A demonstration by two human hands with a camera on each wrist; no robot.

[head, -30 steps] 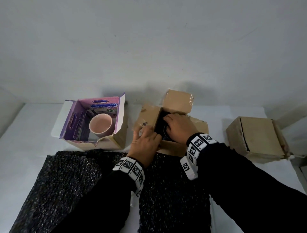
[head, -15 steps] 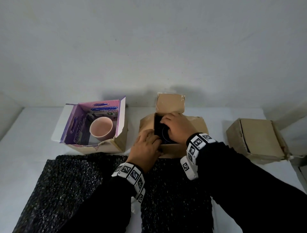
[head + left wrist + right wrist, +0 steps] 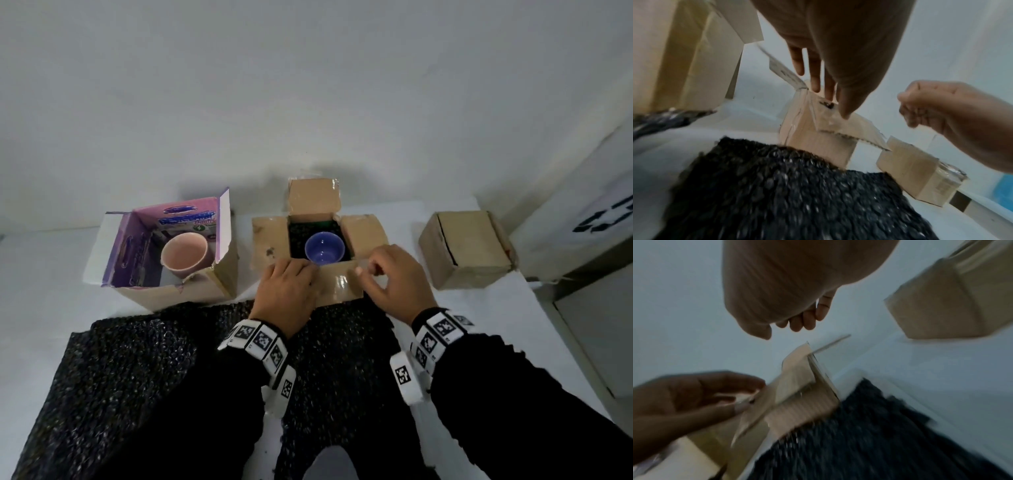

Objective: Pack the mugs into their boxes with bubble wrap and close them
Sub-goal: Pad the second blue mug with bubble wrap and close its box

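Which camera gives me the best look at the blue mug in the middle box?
The head view: the blue mug sits upright in the open middle box, ringed by dark wrap. Both wrist views show only that box's outer walls and flaps, never the mug.

Dim, flat, cool-toned light throughout; soft shadows fall behind the open box [image 3: 317, 240] onto the wall. Glare marks its taped front flap. Head view sharp, edges bowed; both wrist views motion-blurred and strongly distorted.

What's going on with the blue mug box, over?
Left hand grips the near flap; right hand hovers beside it, holding nothing. Blue mug sits in black wrap inside the middle box, flaps open. Nothing in the way.
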